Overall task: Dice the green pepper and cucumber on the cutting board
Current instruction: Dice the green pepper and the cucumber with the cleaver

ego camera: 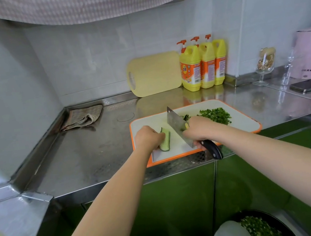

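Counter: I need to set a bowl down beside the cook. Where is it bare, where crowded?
Bare steel lies between the cutting board and the folded cloth. A narrower strip runs behind the board, before the yellow board and detergent bottles. Crowded: the board itself, with left hand, cucumber, cleaver, right hand, diced pepper.

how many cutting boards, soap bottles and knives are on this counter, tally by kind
cutting boards: 2, the orange-rimmed white board and the yellow board standing behind it
yellow detergent bottles: 3
knives: 1, the cleaver
total: 6
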